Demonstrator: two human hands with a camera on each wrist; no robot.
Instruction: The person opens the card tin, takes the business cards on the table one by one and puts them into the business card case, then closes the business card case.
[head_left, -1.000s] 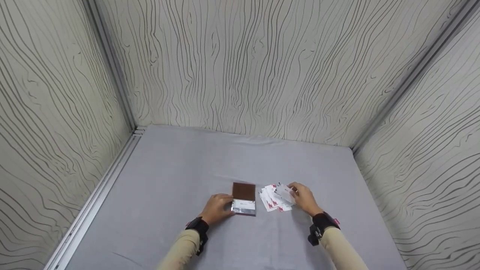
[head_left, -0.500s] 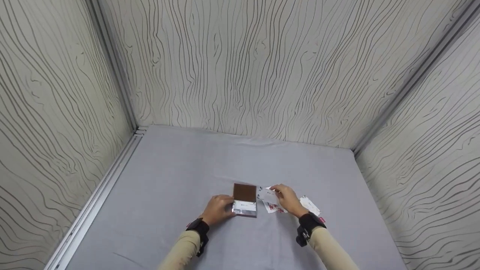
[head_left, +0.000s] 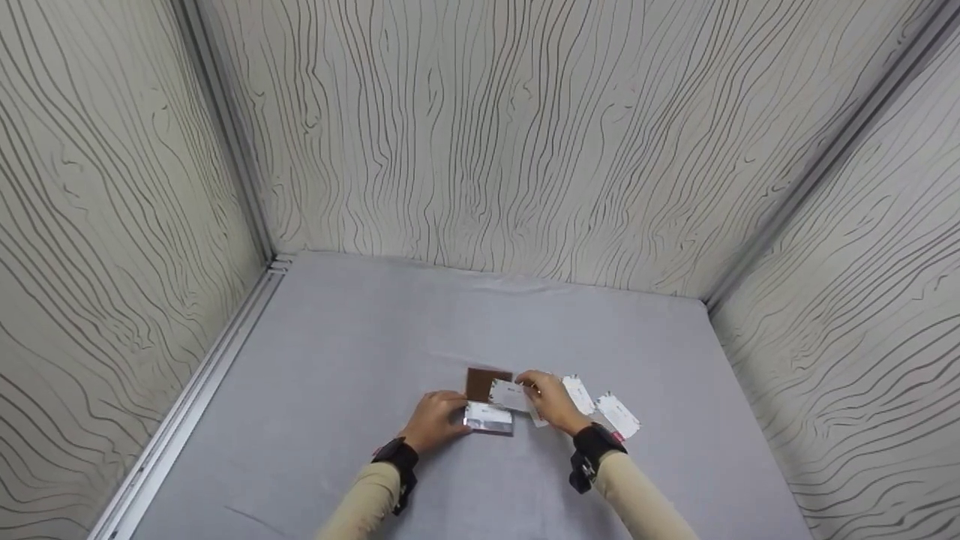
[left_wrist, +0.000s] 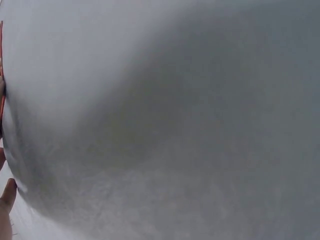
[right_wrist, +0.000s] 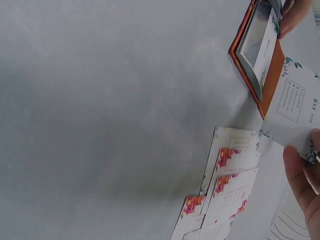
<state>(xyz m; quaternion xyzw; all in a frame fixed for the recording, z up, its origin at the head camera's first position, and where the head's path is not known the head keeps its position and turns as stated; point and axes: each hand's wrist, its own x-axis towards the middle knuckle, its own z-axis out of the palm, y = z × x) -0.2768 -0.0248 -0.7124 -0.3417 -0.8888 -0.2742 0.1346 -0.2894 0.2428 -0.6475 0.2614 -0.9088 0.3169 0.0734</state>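
A brown card holder (head_left: 480, 381) lies spread on the table, its clear sleeves on the near half with a white card (head_left: 487, 412) inside. My left hand (head_left: 433, 420) grips the holder's left edge. In my right hand (head_left: 553, 401) a white business card (right_wrist: 295, 100) is pinched by its right end, thumb and fingers on it. That card, printed with dark text and leafy corners, hangs over the holder's brown cover and partly hides it. In the left wrist view only fingertips (left_wrist: 8, 195) and a thin strip of the holder's edge show.
Several more business cards (right_wrist: 235, 190), some with red and orange flower prints, lie overlapping to the right of the holder, partly under my right hand. Another white card (head_left: 619, 415) lies further right. Grey cloth (head_left: 360, 322) covers the table, with patterned panels (head_left: 465, 135) around it.
My right hand has moved left from the loose cards, bringing one card over the holder. Cards it was over now lie spread to the right. My left hand stays on the holder.
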